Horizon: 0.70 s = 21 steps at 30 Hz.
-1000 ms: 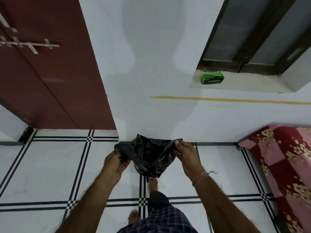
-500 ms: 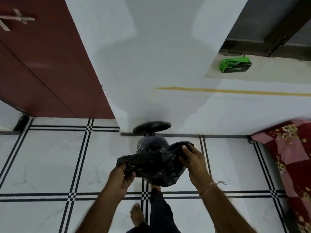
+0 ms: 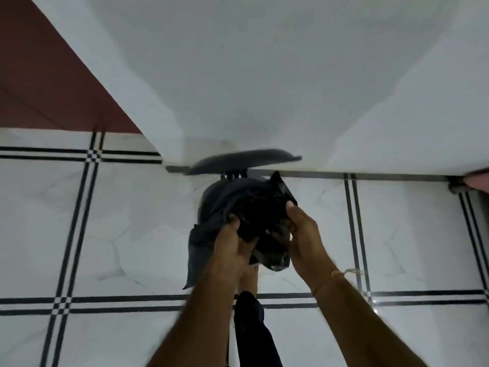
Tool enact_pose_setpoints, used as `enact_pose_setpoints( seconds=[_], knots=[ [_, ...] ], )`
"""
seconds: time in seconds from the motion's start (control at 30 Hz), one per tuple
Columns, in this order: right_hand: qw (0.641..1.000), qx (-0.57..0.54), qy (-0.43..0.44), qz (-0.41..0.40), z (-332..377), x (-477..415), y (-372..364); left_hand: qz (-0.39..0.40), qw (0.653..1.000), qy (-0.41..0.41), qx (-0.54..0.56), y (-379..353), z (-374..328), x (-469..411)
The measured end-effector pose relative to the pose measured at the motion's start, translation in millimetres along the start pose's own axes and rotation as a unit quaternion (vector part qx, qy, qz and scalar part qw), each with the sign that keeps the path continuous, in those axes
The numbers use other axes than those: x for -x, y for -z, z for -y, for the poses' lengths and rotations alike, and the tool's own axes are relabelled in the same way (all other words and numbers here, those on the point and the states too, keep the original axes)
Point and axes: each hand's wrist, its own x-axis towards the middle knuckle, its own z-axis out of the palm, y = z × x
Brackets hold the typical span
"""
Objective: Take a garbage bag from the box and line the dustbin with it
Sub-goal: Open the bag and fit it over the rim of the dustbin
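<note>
Overhead view: looking straight down past a person's two bare forearms to a tiled floor where it meets a wall.
Left hand: fingers curled shut around a bunch of the garbage bag, with the thumb pressed on top of the plastic.
Right hand: fingers closed on the opposite edge of the bag, thumb on the near side and the other fingers tucked underneath.
Garbage bag: black, thin and crumpled, gathered between both hands directly over the mouth of the dustbin; one loose flap trails down the left side, past the left wrist, and a corner sticks up at the far edge.
Dustbin: dark and round, standing on the floor against the base of the wall, mostly hidden beneath the bag.
Lid: dark, raised on its hinge at the back of the bin and leaning toward the wall; blurred by motion.
Floor: white marble-look tiles crossed by paired black lines.
Wall: plain white, filling the upper part of the view.
Door: dark red, at the upper left.
Person: a bare foot and a dark trouser leg show between the forearms, just below the bag; a thin thread band circles the right wrist.
Right edge: a sliver of pink fabric, too little to identify.
</note>
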Motion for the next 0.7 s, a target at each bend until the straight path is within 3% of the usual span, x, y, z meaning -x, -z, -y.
enact_pose_setpoints(
  seconds=[0.13,0.3,0.43,0.57,0.63,0.7],
  knots=[
    [0.998,-0.058,-0.01,-0.001,-32.6,-43.4,9.2,0.022,0.997,-0.053,0.057,3.5,8.1,-75.6],
    [0.992,-0.113,0.017,-0.063,-44.4,-67.0,22.8,0.123,0.992,-0.002,0.03,-29.2,33.0,-111.5],
    [0.996,-0.075,0.012,-0.047,-60.8,-69.6,41.9,0.039,0.996,-0.051,-0.062,-19.7,16.6,-131.3],
    [0.995,-0.092,-0.04,-0.024,-73.3,-75.1,40.9,-0.082,0.956,-0.135,-0.247,47.7,7.5,-134.4],
    [0.994,-0.101,-0.04,-0.031,-72.2,-75.0,37.2,-0.102,0.949,-0.118,-0.275,66.5,7.5,-143.6],
    [0.993,-0.112,-0.024,-0.038,-67.0,-72.5,36.0,-0.072,0.965,-0.06,-0.244,63.6,14.3,-153.6]
  ],
)
